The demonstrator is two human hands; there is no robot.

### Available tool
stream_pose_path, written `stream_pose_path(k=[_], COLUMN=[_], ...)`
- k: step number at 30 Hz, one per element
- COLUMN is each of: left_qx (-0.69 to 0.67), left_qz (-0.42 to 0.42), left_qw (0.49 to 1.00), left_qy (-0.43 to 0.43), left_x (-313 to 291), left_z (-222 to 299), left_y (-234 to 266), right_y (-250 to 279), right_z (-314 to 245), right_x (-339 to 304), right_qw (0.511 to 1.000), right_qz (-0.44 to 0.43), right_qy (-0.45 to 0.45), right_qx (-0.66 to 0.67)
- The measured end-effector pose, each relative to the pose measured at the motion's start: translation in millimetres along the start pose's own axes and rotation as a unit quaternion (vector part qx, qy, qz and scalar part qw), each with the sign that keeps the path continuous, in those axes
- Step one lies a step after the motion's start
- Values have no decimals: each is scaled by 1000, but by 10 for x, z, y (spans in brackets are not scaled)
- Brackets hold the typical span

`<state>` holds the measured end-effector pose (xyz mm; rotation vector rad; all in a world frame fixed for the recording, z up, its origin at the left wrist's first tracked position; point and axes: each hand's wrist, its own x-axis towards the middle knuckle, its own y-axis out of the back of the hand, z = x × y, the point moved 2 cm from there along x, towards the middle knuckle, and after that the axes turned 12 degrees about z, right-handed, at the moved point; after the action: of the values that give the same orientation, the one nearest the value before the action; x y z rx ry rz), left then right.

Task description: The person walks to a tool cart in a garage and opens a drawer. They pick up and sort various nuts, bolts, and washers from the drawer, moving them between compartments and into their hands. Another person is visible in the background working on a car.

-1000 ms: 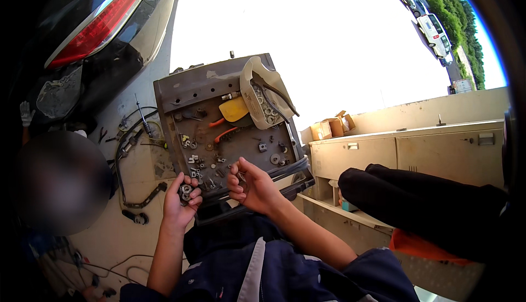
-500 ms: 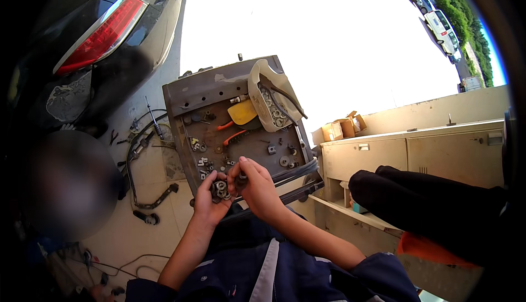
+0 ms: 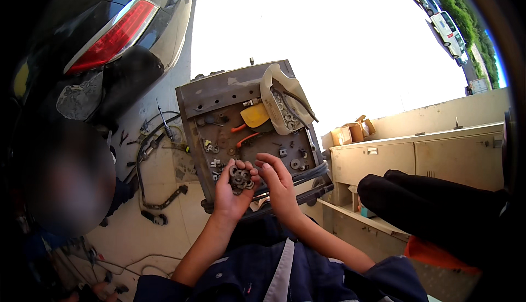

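My left hand (image 3: 228, 199) is cupped, palm up, around a heap of dark metal nuts (image 3: 240, 179). Just right of it is my right hand (image 3: 281, 191), fingers slightly curved and apart, with nothing visible in it. Both hands are over the near edge of a dark metal cart tray (image 3: 222, 91). In the tray lie small light-coloured fittings (image 3: 216, 163), a washer (image 3: 296, 163) and a small square metal piece (image 3: 282, 152). A cut-open whitish plastic container (image 3: 267, 91) at the tray's far right holds many more nuts and a black hose.
Beyond my hands lie a yellow object (image 3: 255, 116) and orange-red handles (image 3: 246, 139). A dark car (image 3: 118, 33) stands at the far left, with a person nearby. Hoses and tools (image 3: 143, 184) are on the floor. Cabinets (image 3: 375, 162) with cardboard boxes (image 3: 350, 131) stand at right.
My right hand has moved away from the left, its fingers opening from a pinch. The nuts in my left hand are more exposed. The whole view has shifted slightly.
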<state>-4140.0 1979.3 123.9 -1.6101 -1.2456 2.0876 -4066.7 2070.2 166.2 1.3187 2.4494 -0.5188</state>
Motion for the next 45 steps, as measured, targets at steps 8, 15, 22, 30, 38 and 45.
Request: stream_pose_path(k=[8, 15, 22, 30, 38, 45], left_qx=[610, 446, 550, 677, 428, 572], left_qz=[-119, -94, -150, -161, -166, -152], left_qw=[574, 767, 653, 430, 781, 642], left_qy=[-532, -452, -499, -575, -424, -487], left_x=[-343, -529, -647, -711, -699, -828], left_z=[-61, -57, 158, 287, 367, 684], left_y=[-492, -670, -774, -740, -653, -755], right_y=[-233, -338, -294, -146, -231, -241], right_z=[219, -18, -140, -87, -164, -301], right_x=[56, -97, -165, -210, -228, -244], right_qw=[799, 767, 785, 756, 751, 753], right_qz=[-167, -163, -151, -108, -144, -171], right_qy=[-342, -365, -376, -451, -414, -391], right_qx=[465, 503, 468, 462, 494, 502])
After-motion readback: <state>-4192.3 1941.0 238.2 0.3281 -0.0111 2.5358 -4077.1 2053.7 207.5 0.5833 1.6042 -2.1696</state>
